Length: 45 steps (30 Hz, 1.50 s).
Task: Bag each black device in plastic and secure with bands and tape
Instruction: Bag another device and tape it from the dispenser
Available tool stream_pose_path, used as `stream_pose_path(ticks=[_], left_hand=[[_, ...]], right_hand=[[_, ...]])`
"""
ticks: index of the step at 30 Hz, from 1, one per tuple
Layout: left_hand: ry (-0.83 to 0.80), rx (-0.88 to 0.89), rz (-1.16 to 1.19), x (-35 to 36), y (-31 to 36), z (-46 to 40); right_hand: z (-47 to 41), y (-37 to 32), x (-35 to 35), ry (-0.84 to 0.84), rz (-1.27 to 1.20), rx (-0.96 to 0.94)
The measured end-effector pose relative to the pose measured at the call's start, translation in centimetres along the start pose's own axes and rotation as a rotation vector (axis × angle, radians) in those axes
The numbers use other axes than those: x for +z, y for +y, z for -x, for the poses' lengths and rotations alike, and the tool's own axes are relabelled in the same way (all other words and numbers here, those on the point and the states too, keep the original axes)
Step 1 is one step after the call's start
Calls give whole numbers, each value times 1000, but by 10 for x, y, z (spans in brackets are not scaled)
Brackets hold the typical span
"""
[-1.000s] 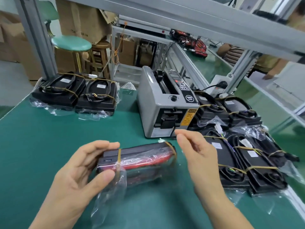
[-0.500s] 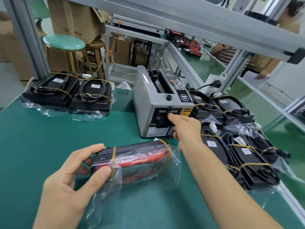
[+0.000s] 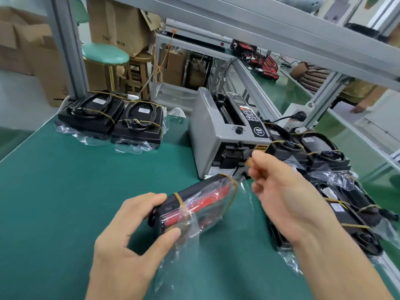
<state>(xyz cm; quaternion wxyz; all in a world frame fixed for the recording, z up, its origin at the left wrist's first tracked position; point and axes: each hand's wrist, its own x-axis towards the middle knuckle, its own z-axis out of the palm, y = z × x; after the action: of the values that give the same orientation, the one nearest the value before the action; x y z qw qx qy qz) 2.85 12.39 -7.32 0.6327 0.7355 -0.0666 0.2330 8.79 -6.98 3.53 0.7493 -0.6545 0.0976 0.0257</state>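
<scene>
The left hand [image 3: 129, 241] is gripping the bagged device [image 3: 194, 204] in front of the dispenser [image 3: 225, 135]. The right hand's [image 3: 287, 195] fingers are pinching what looks like tape [image 3: 249, 163]. It could fold onto itself before reaching the loose bag.

2 bagged devices [image 3: 112, 118] far-left, 1 tape dispenser [image 3: 225, 135], 2 stools [image 3: 106, 54].

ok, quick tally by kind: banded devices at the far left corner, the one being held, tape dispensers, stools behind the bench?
banded devices, far left corner: 2
device in left hand: 1
tape dispenser: 1
stools: 2
Total: 6
</scene>
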Motion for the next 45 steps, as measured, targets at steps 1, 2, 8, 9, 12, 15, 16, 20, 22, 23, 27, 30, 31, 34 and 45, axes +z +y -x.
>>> stream_pose_path(ticks=[1,2,8,9,12,15,16,20,22,23,27,30,31,34,45], left_hand=[[32,-2,-2,7,3,5],[60,-18,1,13,5,9],[160,-45,-32,22,19,16],[160,-35,-43,22,19,16],[146,38,-72,22,19,16],[134,81,-88,23,18,17],[134,82,-88,23,18,17],[132,67,-87,23,17,18],[135,63,-81,23,16,18],[136,64,-79,23,16,18],[140,82,-82,23,16,17],[143,101,-88,23,16,17],[142,112,-90,23,16,17],[140,146,-102,23,15,18],[147,287,-243,22,16,16]], right_hand=[[14,-2,8,-68,61,-25],[25,0,17,-138,93,-38],[45,25,40,-249,234,-30],[45,27,39,-235,262,-28],[46,28,39,-188,321,-40],[48,32,40,-152,382,-59],[48,34,40,-147,401,-67],[48,37,38,-131,418,-65],[47,38,37,-133,417,-62],[47,39,37,-138,417,-59],[46,39,37,-140,428,-59],[46,39,38,-116,452,-81],[46,40,38,-115,457,-87],[45,42,36,-129,480,-96],[44,43,32,-99,604,-205]])
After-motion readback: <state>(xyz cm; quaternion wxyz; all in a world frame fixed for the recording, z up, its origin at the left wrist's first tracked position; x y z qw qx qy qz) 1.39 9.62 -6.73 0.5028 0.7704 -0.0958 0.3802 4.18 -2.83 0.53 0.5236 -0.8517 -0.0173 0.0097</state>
